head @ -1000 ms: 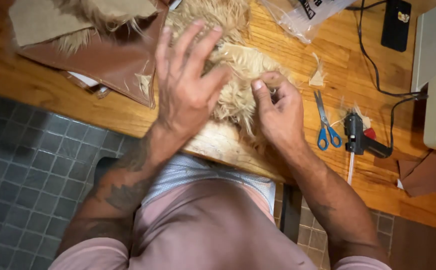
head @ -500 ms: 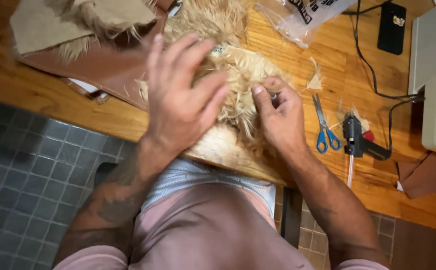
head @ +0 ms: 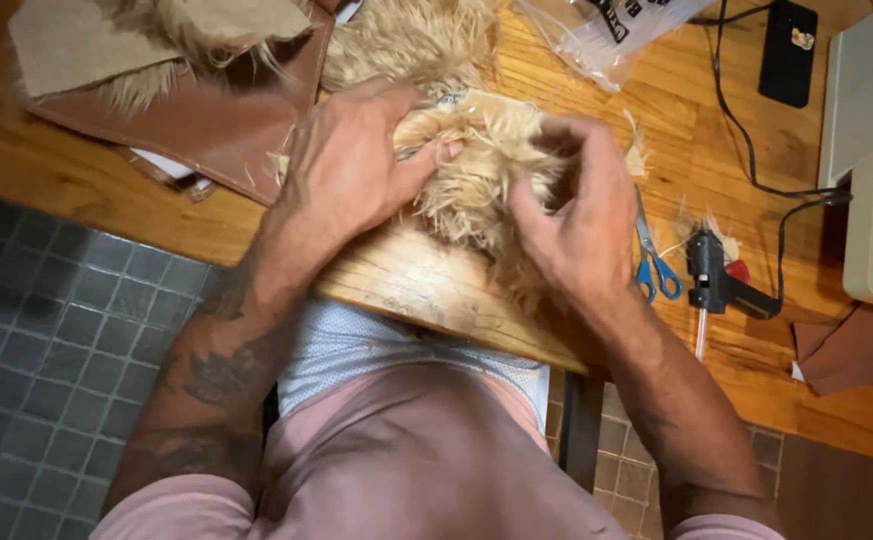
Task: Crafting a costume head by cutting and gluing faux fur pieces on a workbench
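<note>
Fur piece [head: 476, 170] pinched btwn left hand [head: 341, 175] & right hand [head: 581, 225]

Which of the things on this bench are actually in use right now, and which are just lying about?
In use:
- fur piece, held between both hands
- left hand, pressing on it
- right hand, pinching its edge

Lying about:
- scissors
- glue gun
- brown leather
- plastic bag
- phone
- wooden table
</note>
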